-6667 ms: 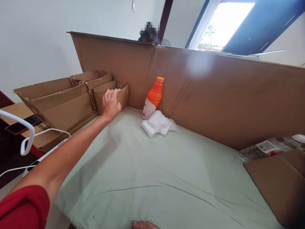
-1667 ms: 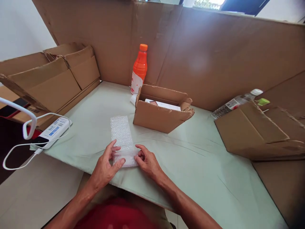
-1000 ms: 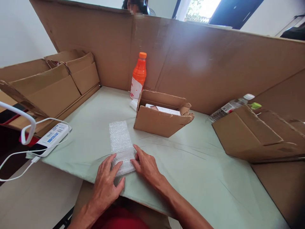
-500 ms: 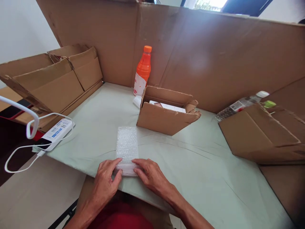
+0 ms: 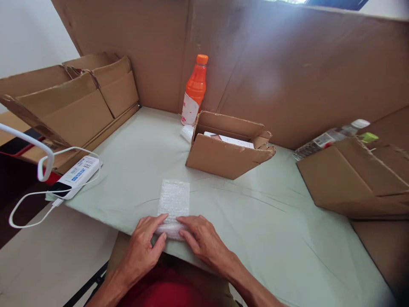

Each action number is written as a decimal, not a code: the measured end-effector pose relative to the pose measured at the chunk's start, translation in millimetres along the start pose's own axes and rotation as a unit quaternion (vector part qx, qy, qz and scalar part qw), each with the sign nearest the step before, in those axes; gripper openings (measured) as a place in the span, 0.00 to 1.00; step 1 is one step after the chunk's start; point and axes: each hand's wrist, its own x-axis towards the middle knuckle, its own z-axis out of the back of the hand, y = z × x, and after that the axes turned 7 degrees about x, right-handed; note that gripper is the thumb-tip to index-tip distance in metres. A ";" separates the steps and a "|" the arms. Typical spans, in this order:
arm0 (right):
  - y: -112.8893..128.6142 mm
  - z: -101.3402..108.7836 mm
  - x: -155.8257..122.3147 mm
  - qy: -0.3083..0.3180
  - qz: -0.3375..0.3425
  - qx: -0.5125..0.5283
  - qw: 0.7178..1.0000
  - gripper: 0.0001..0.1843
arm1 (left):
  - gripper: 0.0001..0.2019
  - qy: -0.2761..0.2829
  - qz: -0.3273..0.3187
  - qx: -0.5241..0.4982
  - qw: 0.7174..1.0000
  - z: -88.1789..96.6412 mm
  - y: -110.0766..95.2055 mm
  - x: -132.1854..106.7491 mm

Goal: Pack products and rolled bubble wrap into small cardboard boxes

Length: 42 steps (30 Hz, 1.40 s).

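A sheet of bubble wrap (image 5: pixel 174 196) lies near the table's front edge, its near end folded or rolled into a thicker band. My left hand (image 5: pixel 148 238) grips the left end of that band between thumb and fingers. At the right end, my right hand (image 5: pixel 200 238) holds it the same way, thumb on the near side and index finger on top. Whether anything is wrapped inside the band cannot be made out. Beyond the sheet stands a narrow open cardboard box (image 5: pixel 220 155) with a white flat item (image 5: pixel 230 140) inside.
An orange bottle (image 5: pixel 195 89) stands behind the box, with a small white piece of wrap (image 5: pixel 187 133) beside it. A white power bank (image 5: pixel 76 177) with a cable lies at left. Cardboard boxes (image 5: pixel 73 102) border the left; another box (image 5: pixel 338 179) and a clear bottle (image 5: pixel 332 138) are at right.
The flat part of the bubble wrap is shorter, and its far edge has come nearer to my hands. Both hands still hold the near end. The camera view has tilted slightly.
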 end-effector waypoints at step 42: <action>4.2 13.8 -25.6 -0.069 -0.216 0.421 0.878 0.24 | 0.45 0.073 0.306 -0.487 0.815 -18.7 -52.3 34.4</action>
